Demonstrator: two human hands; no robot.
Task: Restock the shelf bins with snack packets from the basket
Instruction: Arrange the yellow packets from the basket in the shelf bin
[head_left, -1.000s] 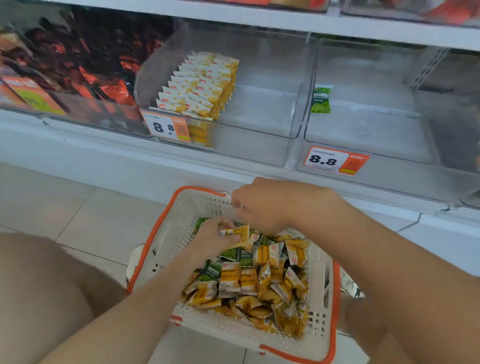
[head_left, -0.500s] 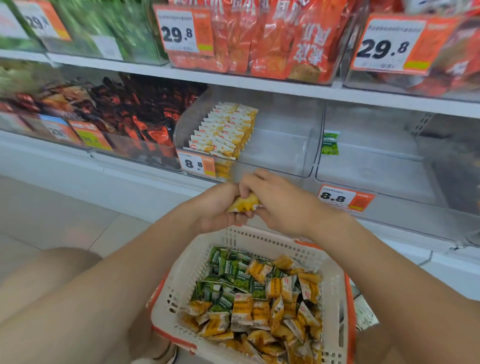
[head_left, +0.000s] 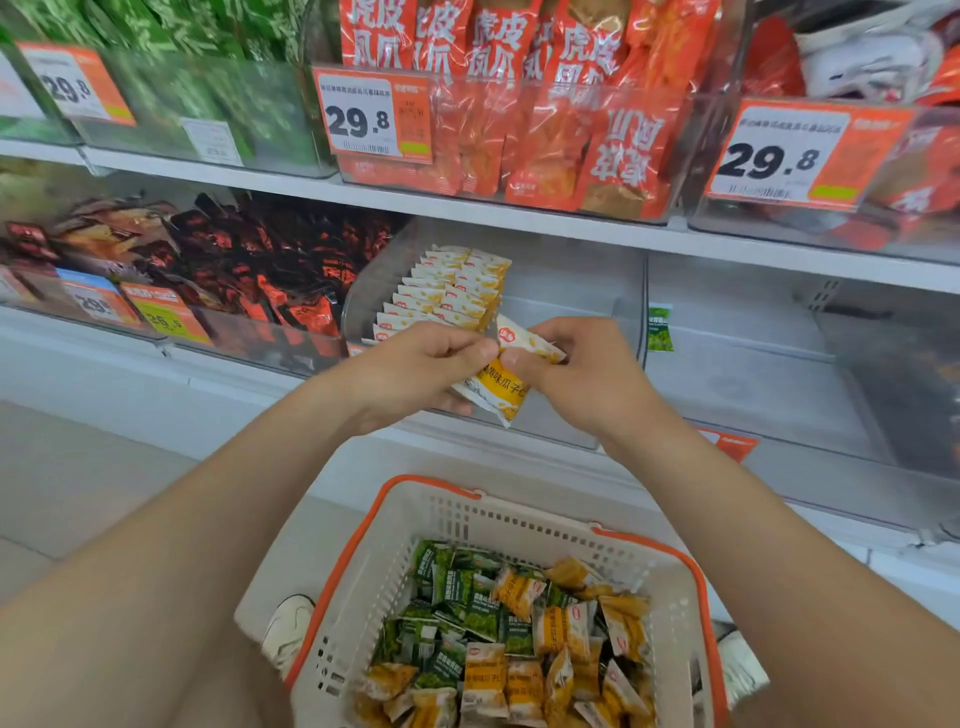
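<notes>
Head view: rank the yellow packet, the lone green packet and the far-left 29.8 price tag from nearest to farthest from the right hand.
1. The yellow packet: pinched by the right hand, at centre.
2. The lone green packet: just right, in the neighbouring bin.
3. The far-left 29.8 price tag: high up, far left.

Head cam, close, fwd-down at shelf bins (head_left: 571, 291).

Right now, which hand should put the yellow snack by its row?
Probably the left hand: it grips the yellow packets just in front of the yellow row; the right hand sits farther right.
</notes>
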